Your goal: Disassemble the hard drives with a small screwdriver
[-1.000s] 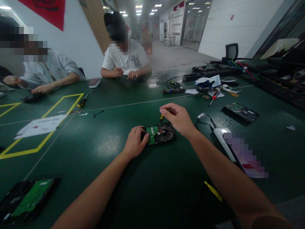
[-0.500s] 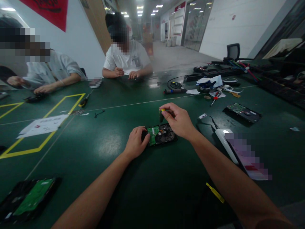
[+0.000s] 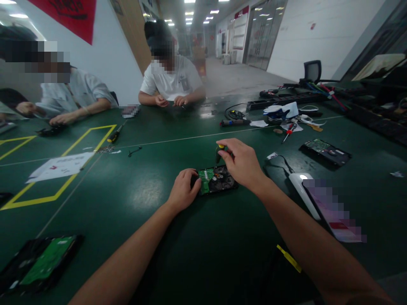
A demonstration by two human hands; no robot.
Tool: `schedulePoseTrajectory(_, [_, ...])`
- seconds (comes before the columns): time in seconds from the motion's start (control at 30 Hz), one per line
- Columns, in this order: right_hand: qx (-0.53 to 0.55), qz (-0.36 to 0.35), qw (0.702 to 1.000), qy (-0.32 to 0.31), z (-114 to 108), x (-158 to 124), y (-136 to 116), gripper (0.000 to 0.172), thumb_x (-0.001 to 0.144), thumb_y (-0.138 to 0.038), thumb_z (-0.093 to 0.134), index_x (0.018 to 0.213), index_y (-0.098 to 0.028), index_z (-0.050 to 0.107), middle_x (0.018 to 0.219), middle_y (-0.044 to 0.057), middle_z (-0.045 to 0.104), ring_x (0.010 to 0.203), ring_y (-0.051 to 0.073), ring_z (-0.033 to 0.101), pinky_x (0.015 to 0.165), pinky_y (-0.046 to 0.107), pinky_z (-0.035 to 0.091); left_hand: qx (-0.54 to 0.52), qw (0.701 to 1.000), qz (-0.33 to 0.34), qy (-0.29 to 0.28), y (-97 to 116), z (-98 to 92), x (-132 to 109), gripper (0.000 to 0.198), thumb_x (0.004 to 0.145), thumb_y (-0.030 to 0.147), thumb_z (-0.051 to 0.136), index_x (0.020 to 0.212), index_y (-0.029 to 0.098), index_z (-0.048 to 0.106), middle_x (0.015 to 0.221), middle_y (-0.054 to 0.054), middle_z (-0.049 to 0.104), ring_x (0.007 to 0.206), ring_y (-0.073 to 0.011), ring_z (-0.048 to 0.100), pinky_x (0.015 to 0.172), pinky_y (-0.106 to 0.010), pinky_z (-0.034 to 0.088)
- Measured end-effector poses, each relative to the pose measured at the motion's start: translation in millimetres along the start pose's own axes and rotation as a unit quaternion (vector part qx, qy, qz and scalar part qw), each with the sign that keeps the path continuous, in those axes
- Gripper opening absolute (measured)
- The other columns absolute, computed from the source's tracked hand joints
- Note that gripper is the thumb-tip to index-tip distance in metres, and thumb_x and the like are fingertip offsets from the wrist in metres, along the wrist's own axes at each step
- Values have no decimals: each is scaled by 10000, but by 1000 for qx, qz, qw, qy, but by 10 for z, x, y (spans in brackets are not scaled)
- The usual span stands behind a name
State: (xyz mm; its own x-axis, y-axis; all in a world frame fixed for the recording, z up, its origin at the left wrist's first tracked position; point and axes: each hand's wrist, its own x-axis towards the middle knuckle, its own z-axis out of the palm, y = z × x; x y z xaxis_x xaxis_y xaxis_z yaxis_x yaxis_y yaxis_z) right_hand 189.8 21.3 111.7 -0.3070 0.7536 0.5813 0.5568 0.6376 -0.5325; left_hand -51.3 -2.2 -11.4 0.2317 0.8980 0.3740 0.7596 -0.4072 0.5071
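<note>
A black hard drive (image 3: 219, 180) with a green circuit board lies on the green table (image 3: 152, 199) in front of me. My left hand (image 3: 185, 189) is curled over its left end, gripping it. My right hand (image 3: 243, 163) hovers above the drive's right side, fingers pinched on the black and yellow handle of a small screwdriver (image 3: 219, 152) that stands nearly upright, tip down on the drive.
Another hard drive (image 3: 38, 262) lies at the near left, a third (image 3: 326, 150) at the right. A white device with a cable (image 3: 300, 184) sits right of my arm. Two people sit across the table. A screwdriver (image 3: 115, 135), paper (image 3: 60, 165) and cluttered tools (image 3: 286, 116) lie farther off.
My right hand has tilted the screwdriver more upright and lowered it slightly over the drive. My left hand has kept its hold. The view has shifted a little.
</note>
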Motion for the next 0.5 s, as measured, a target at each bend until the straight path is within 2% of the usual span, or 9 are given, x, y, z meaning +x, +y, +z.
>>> schedulePoseTrajectory(0.07, [2, 4, 1000, -2, 1, 4, 4, 246, 935, -159, 581, 1153, -260, 632, 1181, 73, 684, 1072, 263, 624, 949, 428, 454, 0, 1000, 0, 1, -2, 6, 1, 168, 965, 335, 556, 1098, 234, 561, 1220, -107, 638, 1193, -269, 585, 1062, -480, 474])
schedulePoseTrajectory(0.23, [-6, 13, 1000, -18, -1, 3, -31, 187, 943, -209, 601, 1117, -268, 635, 1141, 60, 692, 935, 242, 638, 875, 412, 472, 0, 1000, 3, 4, 2, 13, 2, 156, 963, 325, 556, 1087, 231, 562, 1217, -107, 642, 1183, -268, 592, 1054, -477, 477])
schedulePoseTrajectory(0.5, [-6, 1, 1000, -29, 1, -3, -106, 159, 950, -211, 598, 1098, -260, 626, 1116, 60, 680, 933, 235, 627, 863, 392, 466, 7, 1000, 3, 3, 21, 10, 3, 170, 963, 326, 550, 1105, 234, 557, 1205, -103, 649, 1162, -273, 598, 1042, -479, 479])
